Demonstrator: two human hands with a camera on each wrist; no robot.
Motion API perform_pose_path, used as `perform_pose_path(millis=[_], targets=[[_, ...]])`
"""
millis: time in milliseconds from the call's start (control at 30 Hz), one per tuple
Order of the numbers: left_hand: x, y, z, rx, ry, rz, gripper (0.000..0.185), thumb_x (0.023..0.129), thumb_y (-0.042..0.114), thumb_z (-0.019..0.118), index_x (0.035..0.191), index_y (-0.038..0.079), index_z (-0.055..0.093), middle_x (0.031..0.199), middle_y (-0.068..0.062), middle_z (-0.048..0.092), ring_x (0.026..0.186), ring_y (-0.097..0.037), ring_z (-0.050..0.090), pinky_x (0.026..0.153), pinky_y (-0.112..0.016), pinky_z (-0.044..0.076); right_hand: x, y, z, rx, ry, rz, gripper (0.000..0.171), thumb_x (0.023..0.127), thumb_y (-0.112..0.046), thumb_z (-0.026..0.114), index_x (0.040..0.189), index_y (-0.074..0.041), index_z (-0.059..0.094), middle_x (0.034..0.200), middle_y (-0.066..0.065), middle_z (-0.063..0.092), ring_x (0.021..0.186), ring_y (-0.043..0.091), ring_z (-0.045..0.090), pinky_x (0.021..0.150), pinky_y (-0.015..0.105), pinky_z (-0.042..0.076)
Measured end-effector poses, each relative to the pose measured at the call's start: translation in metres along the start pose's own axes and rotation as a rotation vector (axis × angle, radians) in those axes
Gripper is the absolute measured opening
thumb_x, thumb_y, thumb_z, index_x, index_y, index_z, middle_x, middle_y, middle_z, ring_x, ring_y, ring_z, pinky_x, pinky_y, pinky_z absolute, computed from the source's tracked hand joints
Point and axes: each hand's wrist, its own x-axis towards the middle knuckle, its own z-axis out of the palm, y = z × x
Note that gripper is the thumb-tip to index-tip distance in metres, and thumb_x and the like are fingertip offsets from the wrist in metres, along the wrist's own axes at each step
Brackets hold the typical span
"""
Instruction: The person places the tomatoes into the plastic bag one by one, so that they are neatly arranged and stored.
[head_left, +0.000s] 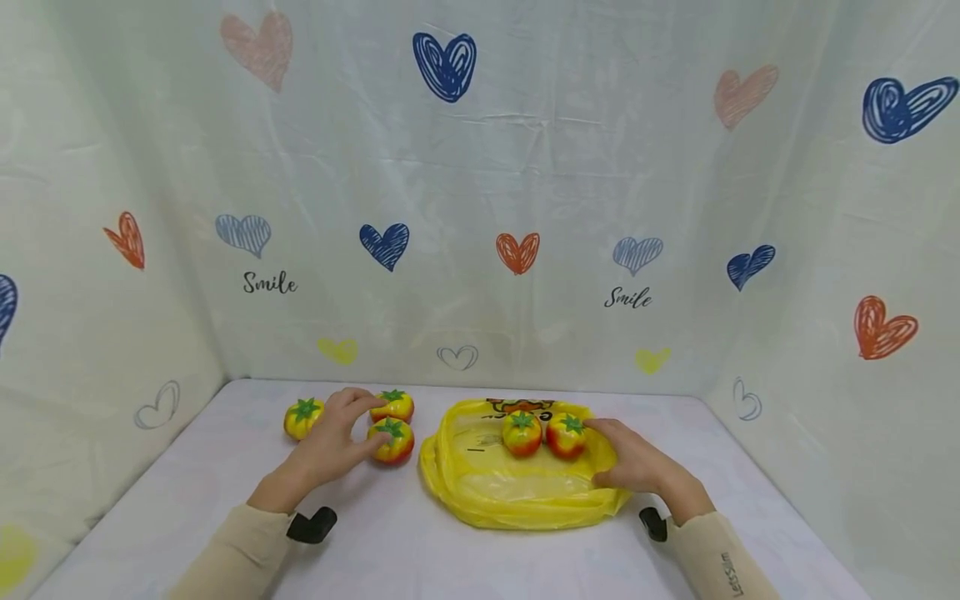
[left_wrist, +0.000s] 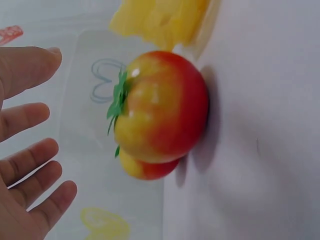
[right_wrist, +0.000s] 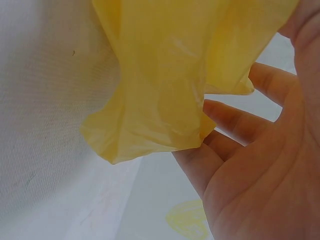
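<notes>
My left hand (head_left: 330,442), fingers spread and relaxed, hovers beside two red-and-yellow toy tomatoes with green leaf tops. Its thumb overlaps the front tomato (head_left: 393,448), and its fingertips overlap the rear tomato (head_left: 397,407). In the left wrist view a gap shows between the fingers and the front tomato (left_wrist: 162,107). A yellow plastic bag (head_left: 525,492) lies spread on the table, with two more toy tomatoes, one left (head_left: 522,440) and one right (head_left: 564,442), within its rim. At the bag's right side is my right hand (head_left: 637,462), loosely opened, some fingers behind the bag's edge (right_wrist: 160,120).
Another toy tomato (head_left: 302,423) sits left of my left hand. The white table (head_left: 450,567) is enclosed by a pale curtain (head_left: 480,325) printed with hearts at the back and both sides.
</notes>
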Motion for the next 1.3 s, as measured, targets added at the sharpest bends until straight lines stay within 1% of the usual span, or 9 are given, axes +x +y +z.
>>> perform_pose_path(millis=[200, 300, 433, 567, 800, 933, 1033, 1167, 1300], targets=[[0.001, -0.013, -0.012, 0.016, 0.057, 0.000, 0.042, 0.080, 0.017, 0.077, 0.117, 0.004, 0.063, 0.113, -0.013, 0.053, 0.106, -0.033, 0.048, 0.087, -0.053, 0.044, -0.001, -0.001, -0.003, -0.004, -0.001, -0.009, 0.081, 0.070, -0.019, 0.083, 0.140, -0.012, 0.045, 0.144, 0.016, 0.040, 0.129, 0.038, 0.039, 0.104, 0.059, 0.032], [-0.001, -0.021, -0.018, 0.034, 0.086, -0.026, 0.042, 0.080, 0.016, 0.077, 0.117, 0.003, 0.062, 0.114, -0.016, 0.053, 0.106, -0.036, 0.047, 0.086, -0.055, 0.044, 0.000, -0.001, -0.003, 0.002, -0.005, -0.006, 0.081, 0.070, -0.019, 0.083, 0.140, -0.012, 0.045, 0.144, 0.016, 0.040, 0.130, 0.038, 0.038, 0.104, 0.059, 0.031], [-0.002, -0.030, -0.022, 0.054, 0.111, -0.073, 0.044, 0.079, 0.016, 0.078, 0.118, 0.001, 0.062, 0.115, -0.018, 0.053, 0.108, -0.038, 0.045, 0.091, -0.057, 0.040, 0.001, -0.001, -0.002, 0.001, -0.006, -0.005, 0.080, 0.070, -0.019, 0.083, 0.141, -0.012, 0.044, 0.144, 0.015, 0.040, 0.130, 0.037, 0.038, 0.105, 0.058, 0.031], [-0.003, -0.038, -0.025, 0.043, 0.116, -0.109, 0.045, 0.080, 0.015, 0.077, 0.118, -0.001, 0.061, 0.116, -0.021, 0.052, 0.111, -0.042, 0.043, 0.093, -0.059, 0.036, 0.001, 0.000, -0.001, -0.007, -0.005, -0.009, 0.081, 0.069, -0.020, 0.083, 0.140, -0.012, 0.045, 0.143, 0.014, 0.041, 0.129, 0.036, 0.039, 0.104, 0.058, 0.032], [-0.006, -0.051, -0.029, 0.006, 0.060, -0.253, 0.052, 0.084, 0.023, 0.073, 0.126, -0.001, 0.056, 0.124, -0.024, 0.045, 0.117, -0.044, 0.037, 0.096, -0.062, 0.032, 0.002, 0.001, 0.000, -0.009, -0.002, -0.005, 0.081, 0.069, -0.020, 0.083, 0.140, -0.013, 0.045, 0.143, 0.013, 0.041, 0.129, 0.034, 0.040, 0.104, 0.056, 0.033], [-0.010, -0.057, -0.029, -0.011, 0.041, -0.308, 0.053, 0.085, 0.025, 0.072, 0.128, -0.001, 0.054, 0.125, -0.025, 0.043, 0.117, -0.044, 0.036, 0.097, -0.063, 0.031, 0.002, 0.001, 0.000, -0.006, -0.001, -0.005, 0.081, 0.068, -0.020, 0.083, 0.140, -0.013, 0.045, 0.143, 0.013, 0.041, 0.129, 0.035, 0.040, 0.104, 0.057, 0.032], [-0.013, -0.062, -0.028, -0.010, 0.034, -0.336, 0.053, 0.085, 0.023, 0.072, 0.128, -0.001, 0.053, 0.126, -0.026, 0.041, 0.116, -0.045, 0.035, 0.096, -0.064, 0.031, 0.003, 0.002, 0.001, -0.006, -0.004, 0.002, 0.081, 0.068, -0.020, 0.083, 0.140, -0.013, 0.045, 0.144, 0.013, 0.040, 0.129, 0.035, 0.039, 0.104, 0.057, 0.032], [-0.017, -0.068, -0.028, -0.009, 0.028, -0.350, 0.053, 0.084, 0.019, 0.071, 0.129, -0.002, 0.052, 0.126, -0.028, 0.039, 0.117, -0.047, 0.030, 0.094, -0.063, 0.031, 0.003, 0.003, 0.002, -0.009, -0.013, 0.014, 0.082, 0.068, -0.020, 0.084, 0.140, -0.014, 0.045, 0.144, 0.013, 0.040, 0.129, 0.035, 0.040, 0.104, 0.058, 0.033], [-0.018, -0.073, -0.028, -0.024, 0.005, -0.381, 0.057, 0.085, 0.021, 0.071, 0.132, -0.002, 0.048, 0.129, -0.030, 0.034, 0.119, -0.049, 0.025, 0.093, -0.064, 0.031, 0.002, 0.003, 0.002, -0.012, -0.014, 0.013, 0.081, 0.068, -0.020, 0.084, 0.140, -0.013, 0.045, 0.144, 0.013, 0.040, 0.129, 0.035, 0.040, 0.104, 0.058, 0.032]])
